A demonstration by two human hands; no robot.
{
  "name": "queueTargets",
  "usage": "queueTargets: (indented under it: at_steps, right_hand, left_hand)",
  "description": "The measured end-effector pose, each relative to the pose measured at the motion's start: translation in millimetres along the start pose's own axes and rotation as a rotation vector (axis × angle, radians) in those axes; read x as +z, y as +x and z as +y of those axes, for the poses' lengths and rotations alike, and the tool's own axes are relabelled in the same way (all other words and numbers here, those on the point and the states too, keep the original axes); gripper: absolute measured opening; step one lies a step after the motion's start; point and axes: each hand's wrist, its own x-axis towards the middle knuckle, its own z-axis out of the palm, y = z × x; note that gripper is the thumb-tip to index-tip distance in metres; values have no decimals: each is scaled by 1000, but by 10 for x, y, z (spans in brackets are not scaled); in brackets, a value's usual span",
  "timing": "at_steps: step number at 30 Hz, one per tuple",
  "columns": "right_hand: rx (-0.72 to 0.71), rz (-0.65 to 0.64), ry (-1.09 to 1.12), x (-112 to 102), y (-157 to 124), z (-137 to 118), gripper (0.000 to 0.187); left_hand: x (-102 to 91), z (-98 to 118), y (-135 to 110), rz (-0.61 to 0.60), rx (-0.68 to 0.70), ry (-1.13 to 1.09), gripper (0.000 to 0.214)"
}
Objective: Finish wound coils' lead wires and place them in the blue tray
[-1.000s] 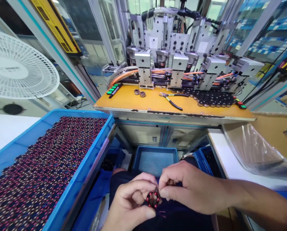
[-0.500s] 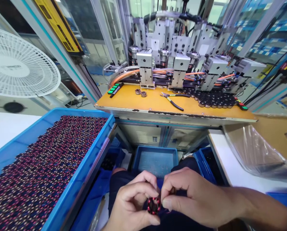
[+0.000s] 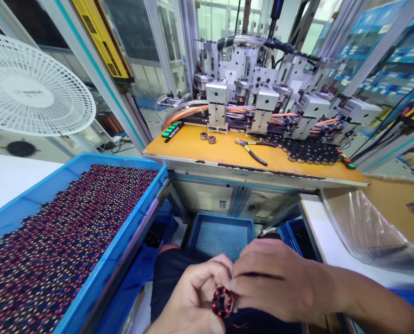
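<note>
My left hand (image 3: 196, 294) is closed around a small motor stator (image 3: 221, 302), a dark ring with red wire windings, held over my lap with its open face toward me. My right hand (image 3: 276, 280) meets it from the right, its fingers curled and pressed together at the stator's upper right edge. Whatever those fingertips pinch is hidden behind the hand. To the left, a large blue tray (image 3: 123, 232) holds closely packed rings of the same red and black look.
A machine (image 3: 258, 93) stands behind an orange worktop (image 3: 179, 148) bearing pliers (image 3: 253, 152), a marker (image 3: 174, 133), two loose stators (image 3: 207, 137) and a cluster of dark parts (image 3: 311, 149). Below is a blue bin (image 3: 224, 234). A fan (image 3: 36, 88) is at left, plastic sheeting (image 3: 363, 227) at right.
My right hand has turned and moved in over the stator, its thumb and fingertips now less visible. The stator has tilted slightly in my left hand. The head view has shifted a little.
</note>
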Motion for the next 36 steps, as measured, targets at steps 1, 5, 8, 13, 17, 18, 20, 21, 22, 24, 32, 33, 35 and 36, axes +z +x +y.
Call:
queueTargets:
  at_steps: [1, 5, 8, 13, 17, 18, 20, 21, 22, 24, 32, 33, 35, 36]
  right_hand:
    - [-14, 23, 17, 26, 17, 1, 13]
    - [-19, 59, 66, 77, 41, 21, 17]
    - [-29, 78, 70, 87, 33, 38, 19]
    - [-43, 118, 61, 120, 17, 46, 24]
    - [33, 243, 68, 218, -10, 2, 18]
    - [72, 275, 71, 256, -22, -19, 16]
    - [166, 336, 83, 343, -52, -66, 14]
    - [210, 364, 89, 389, -68, -88, 14]
    - [242, 389, 93, 432, -83, -107, 15]
    - [267, 439, 94, 501, -109, -132, 17]
    - [274, 441, 13, 484, -51, -171, 18]
    - [290, 452, -1, 474, -33, -174, 17]
    - [309, 456, -28, 460, -18, -178, 16]
    - [310, 443, -41, 457, -29, -177, 15]
  left_hand:
    - [2, 1, -5, 5, -17, -13, 40]
    - [-19, -24, -37, 6, -37, -24, 42]
    - [-53, -58, -49, 3, -23, -1, 43]
    - [-53, -59, -21, 4, 26, 25, 38]
    - [-19, -39, 6, 52, 124, 101, 31]
    - [-14, -40, 10, 72, 157, 133, 29]
    - [-10, -50, 10, 113, 234, 199, 24]
    - [-12, -57, 6, 129, 268, 225, 24]
    - [-17, -64, -1, 151, 286, 244, 29]
    - [-33, -74, -26, 188, 258, 271, 46]
    - [-54, -81, -169, 171, 61, 234, 21]
    - [-51, -87, -171, 172, 89, 219, 19]
    - [-38, -102, -165, 165, 163, 168, 19]
    - [-28, -111, -159, 151, 207, 136, 21]
